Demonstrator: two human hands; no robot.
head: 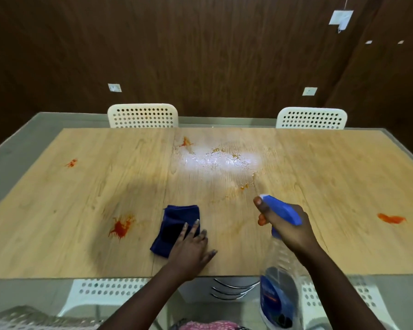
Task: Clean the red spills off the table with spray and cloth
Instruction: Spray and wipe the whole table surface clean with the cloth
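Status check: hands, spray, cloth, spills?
Left hand flat on folded dark-blue cloth. Right hand grips clear blue-trigger spray bottle. Centre wet patch sprayed; red spills unwiped. Nothing blocking.

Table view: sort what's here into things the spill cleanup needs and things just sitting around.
Needed:
- spray bottle, gripped by right hand
- blue cloth, under left hand
- red spills: near left, far left, right, far middle
- wet sprayed patch
- table

Just there:
- white chairs
- wall sockets
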